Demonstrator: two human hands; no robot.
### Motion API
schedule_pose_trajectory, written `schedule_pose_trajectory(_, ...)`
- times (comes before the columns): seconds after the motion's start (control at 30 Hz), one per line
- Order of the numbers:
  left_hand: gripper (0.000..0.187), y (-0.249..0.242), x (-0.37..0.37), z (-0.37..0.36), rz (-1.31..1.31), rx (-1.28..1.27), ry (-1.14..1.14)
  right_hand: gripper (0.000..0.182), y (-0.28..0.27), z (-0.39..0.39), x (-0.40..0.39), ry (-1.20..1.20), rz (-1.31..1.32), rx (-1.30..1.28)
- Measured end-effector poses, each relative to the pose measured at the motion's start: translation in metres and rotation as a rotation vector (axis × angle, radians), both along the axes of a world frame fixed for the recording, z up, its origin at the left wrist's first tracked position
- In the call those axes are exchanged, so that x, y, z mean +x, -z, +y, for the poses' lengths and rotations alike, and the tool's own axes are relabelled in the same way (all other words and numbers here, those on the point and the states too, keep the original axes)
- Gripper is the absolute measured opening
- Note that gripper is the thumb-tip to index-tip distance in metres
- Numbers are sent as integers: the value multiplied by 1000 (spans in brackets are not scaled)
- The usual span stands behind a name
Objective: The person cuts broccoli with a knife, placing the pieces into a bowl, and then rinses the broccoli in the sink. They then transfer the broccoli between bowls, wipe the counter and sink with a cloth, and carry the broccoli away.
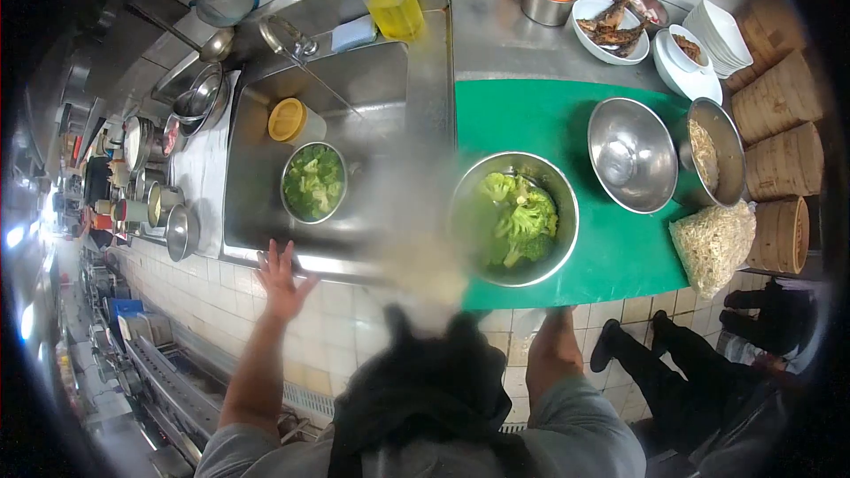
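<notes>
saw the left hand [282, 283] spread wide near the front edge of the sink [255, 190]; found a yellow-lidded tub [297, 122] in it, just beside broccoli [313, 181] in a small pot [312, 220]; noted more broccoli [529, 215] in a larger pot [568, 217] on the green board [611, 265]; could not tell the state of the right hand [557, 322], mostly hidden at the board's front edge; spotted a steel bowl [632, 158] farther right.

A green cutting board [531, 115] lies on the steel counter [496, 46] — on it, a metal pot [567, 223] and a shiny bowl [631, 155].

There are two broccoli pots [567, 226] [344, 182], one tap [305, 45], one board [620, 257].
</notes>
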State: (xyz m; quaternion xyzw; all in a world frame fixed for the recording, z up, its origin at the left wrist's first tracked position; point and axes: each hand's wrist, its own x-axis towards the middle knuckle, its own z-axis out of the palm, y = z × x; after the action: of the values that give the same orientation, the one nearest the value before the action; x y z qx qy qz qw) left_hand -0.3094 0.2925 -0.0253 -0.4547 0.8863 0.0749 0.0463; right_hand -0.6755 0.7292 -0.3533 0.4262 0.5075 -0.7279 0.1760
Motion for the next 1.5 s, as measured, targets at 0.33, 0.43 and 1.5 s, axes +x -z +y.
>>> schedule_pose_trajectory(0.33, 87, 14, 7, -2, 30, -77, 27, 50, -47, 69, 53, -567, -317, 474)
schedule_pose_trajectory(0.43, 90, 3, -3, 1, -39, 5, -51, 57, -65, 100, 56, -1152, -137, 944)
schedule_pose_trajectory(1.5, 44, 47, -301, -303, 1143, 999, -371, 32, -490, -142, 18, -635, 922, 726)
